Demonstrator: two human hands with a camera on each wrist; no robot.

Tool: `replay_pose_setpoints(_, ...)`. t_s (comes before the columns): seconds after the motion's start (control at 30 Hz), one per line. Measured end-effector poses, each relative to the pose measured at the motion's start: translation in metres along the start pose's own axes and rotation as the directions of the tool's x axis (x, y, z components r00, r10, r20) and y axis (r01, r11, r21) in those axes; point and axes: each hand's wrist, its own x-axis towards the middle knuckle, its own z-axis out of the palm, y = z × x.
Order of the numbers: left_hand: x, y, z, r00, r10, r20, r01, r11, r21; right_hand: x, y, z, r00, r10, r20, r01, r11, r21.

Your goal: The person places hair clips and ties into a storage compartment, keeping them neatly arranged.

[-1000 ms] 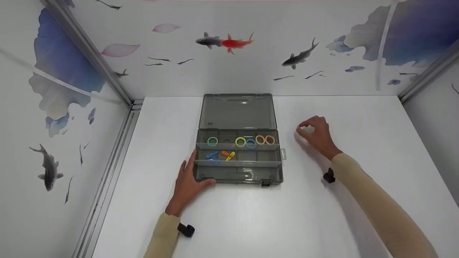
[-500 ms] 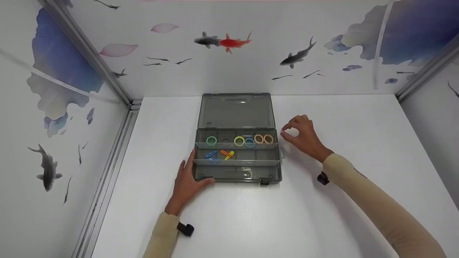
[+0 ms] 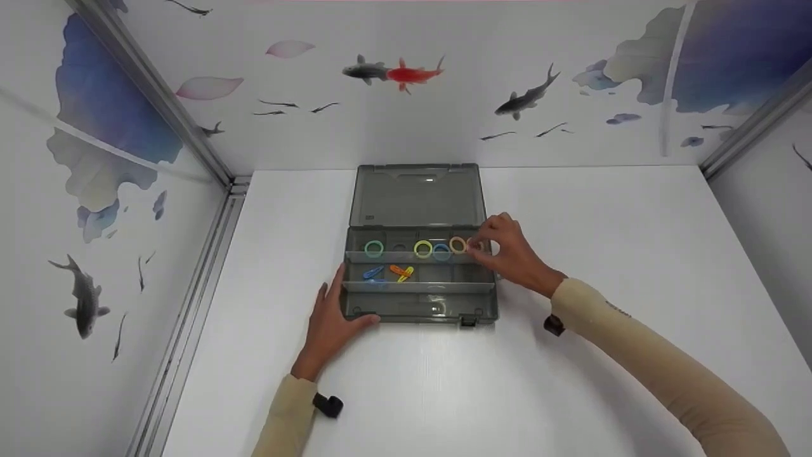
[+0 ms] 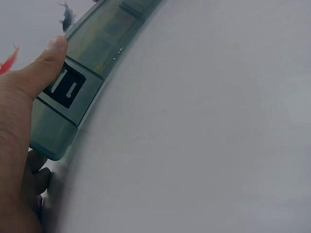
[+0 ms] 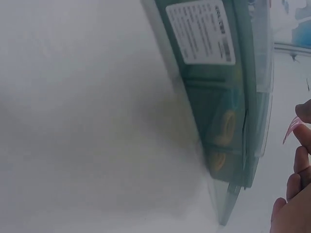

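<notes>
A smoky-grey, see-through compartment box (image 3: 421, 306) lies with its lid (image 3: 416, 197) folded back. In its back row are a green hair ring (image 3: 366, 249), a yellow one (image 3: 416, 250), a blue one (image 3: 442, 259) and peach ones (image 3: 451, 245). Blue (image 3: 373, 273), orange (image 3: 399, 271) and yellow (image 3: 406, 275) snap hair clips lie in the middle row. My left hand (image 3: 328, 331) grips the front left corner, thumb along the front wall. Above the back row's right end, my right hand (image 3: 512, 254) pinches a pink hair clip (image 5: 291, 128), hidden in the head view.
The box stands on a white table (image 3: 419, 393), close to the back wall (image 3: 444, 127) printed with fish. A metal frame post (image 3: 209, 254) runs along the left side. A white label (image 5: 201, 34) is stuck on the box's side.
My right hand has moved left from the table beside the box to over the right end of its back row, still pinching. The left hand has stayed at the corner.
</notes>
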Motion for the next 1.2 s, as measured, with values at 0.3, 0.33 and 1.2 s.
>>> replay_pose_setpoints(0.3, 0.001, -0.002, 0.000, 1.000, 0.005, -0.005, -0.005, 1.000, -0.009, 0.005, -0.021, 0.024, 0.989, -0.144, 0.032, 0.144, 0.990, 0.007)
replay_pose_setpoints(0.33, 0.001, -0.002, 0.000, 1.000, 0.005, -0.005, -0.005, 1.000, -0.008, 0.005, -0.022, 0.027, 0.988, -0.149, 0.033, 0.149, 0.989, 0.007)
replay_pose_setpoints(1.2, 0.001, -0.001, 0.001, 1.000, -0.005, 0.005, 0.005, 1.000, 0.019, 0.006, -0.039, 0.058, 0.981, -0.108, 0.162, 0.112, 0.994, -0.016)
